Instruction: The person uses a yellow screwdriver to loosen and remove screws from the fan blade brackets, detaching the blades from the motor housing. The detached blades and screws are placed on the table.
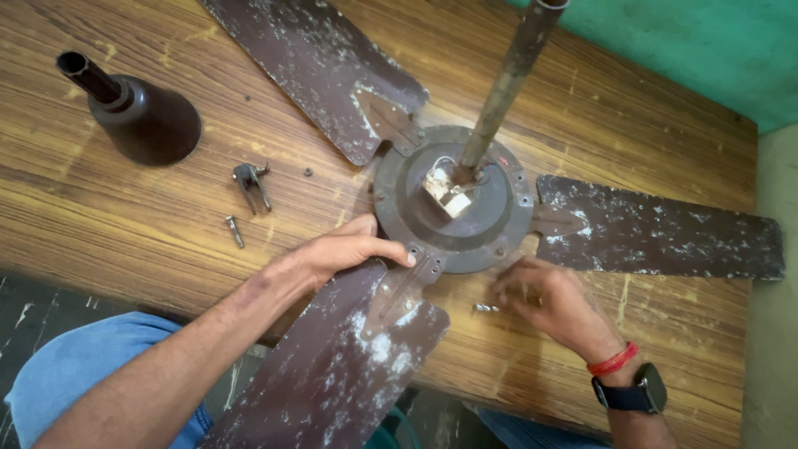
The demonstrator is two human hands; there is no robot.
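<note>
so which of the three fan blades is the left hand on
The near blade, the one pointing toward the person. The left hand rests at its bracket by the motor hub; the far blade and right blade are untouched.

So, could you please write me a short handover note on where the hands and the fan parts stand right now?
Left hand: open, fingers resting on the near brown paint-flecked fan blade where its metal bracket meets the round dark motor housing.
Right hand: on the wooden table, fingertips at a small silver screw; grip unclear.
Done: all three blades sit at the housing; the rusty down rod stands upright.
Left: the brown cone-shaped canopy cover, a metal clip and a loose bolt lie apart on the table.
</note>
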